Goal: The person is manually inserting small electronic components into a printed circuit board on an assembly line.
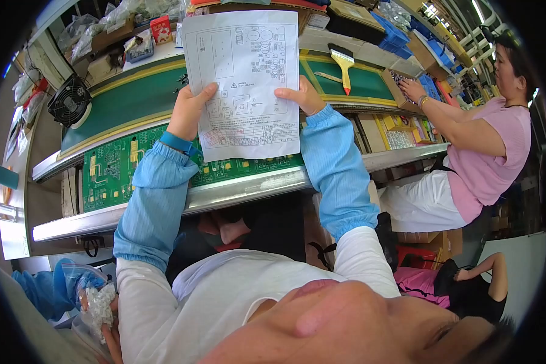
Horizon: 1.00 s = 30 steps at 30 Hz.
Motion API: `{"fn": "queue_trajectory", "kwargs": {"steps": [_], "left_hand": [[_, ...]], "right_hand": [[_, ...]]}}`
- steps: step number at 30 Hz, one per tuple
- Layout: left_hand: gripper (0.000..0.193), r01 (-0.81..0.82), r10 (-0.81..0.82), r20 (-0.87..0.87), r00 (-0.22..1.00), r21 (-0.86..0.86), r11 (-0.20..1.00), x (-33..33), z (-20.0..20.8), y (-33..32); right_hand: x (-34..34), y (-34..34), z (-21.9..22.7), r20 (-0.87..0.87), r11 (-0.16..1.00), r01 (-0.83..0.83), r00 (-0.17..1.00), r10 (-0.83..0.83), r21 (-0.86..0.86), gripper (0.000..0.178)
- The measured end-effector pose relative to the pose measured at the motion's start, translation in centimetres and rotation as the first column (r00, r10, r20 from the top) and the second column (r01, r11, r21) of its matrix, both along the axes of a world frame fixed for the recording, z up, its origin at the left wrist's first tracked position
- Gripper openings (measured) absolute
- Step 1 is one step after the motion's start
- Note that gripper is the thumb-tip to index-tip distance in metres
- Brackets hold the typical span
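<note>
Between my two hands a white printed sheet (242,60) with a circuit-layout drawing and a table is held up over the bench. My left hand (189,108) pinches its left edge, thumb on the front and fingers behind. At the right edge my right hand (304,97) grips the same way, its thumb lying on the paper. Below and behind the sheet, green circuit boards (112,171) lie along the near rail of the bench; the sheet hides part of them. Blue sleeve covers are on both my forearms, and a blue band circles my left wrist.
A green conveyor belt (112,118) runs behind the boards, with a brush (344,64) lying on it. A small black fan (70,102) stands at left. Near the right end a co-worker (485,133) reaches into a box. A metal rail (249,190) edges the bench.
</note>
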<state>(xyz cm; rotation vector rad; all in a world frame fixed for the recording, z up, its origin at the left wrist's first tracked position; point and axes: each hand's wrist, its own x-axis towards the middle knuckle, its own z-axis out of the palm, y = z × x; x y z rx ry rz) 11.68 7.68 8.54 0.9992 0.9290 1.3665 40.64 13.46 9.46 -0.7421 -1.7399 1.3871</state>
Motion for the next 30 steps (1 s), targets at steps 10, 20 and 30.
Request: {"fn": "queue_trajectory", "kwargs": {"steps": [10, 20, 30], "left_hand": [[0.034, 0.007, -0.007, -0.014, 1.0, -0.012, 1.0, 0.12, 0.39, -0.62], [0.034, 0.024, -0.024, -0.024, 0.999, 0.003, 1.0, -0.09, 0.07, -0.17], [0.035, 0.027, -0.027, -0.034, 0.999, -0.004, 1.0, -0.32, -0.04, -0.13]], "right_hand": [[-0.09, -0.27, 0.05, -0.002, 1.0, 0.016, 1.0, -0.016, -0.01, 0.055], [-0.06, -0.08, 0.15, -0.02, 0.999, 0.013, 1.0, -0.012, 0.033, 0.052], [0.04, -0.49, 0.36, -0.029, 1.0, 0.015, 0.999, -0.015, 0.011, 0.052]]}}
